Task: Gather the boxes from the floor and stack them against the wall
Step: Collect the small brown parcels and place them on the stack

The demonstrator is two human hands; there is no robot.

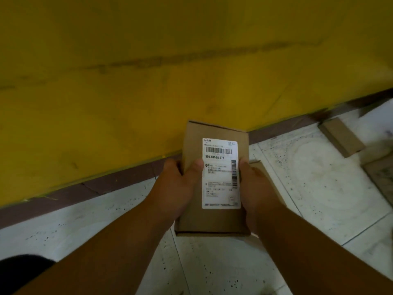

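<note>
Cardboard parcel box (214, 179), white shipping label (221, 173) up, held over the tiled floor (319, 188) close to the yellow wall (148, 81) and its dark skirting (74, 194). Left hand (180, 188) and right hand (253, 186) each have their grip clamped on a long side, thumbs on top. Looks light and stiff; smooth card could slip, so side hold near mid-length seems right. Another box (258, 167) sits partly hidden under it, one more box (341, 137) near the wall on the right.
</note>
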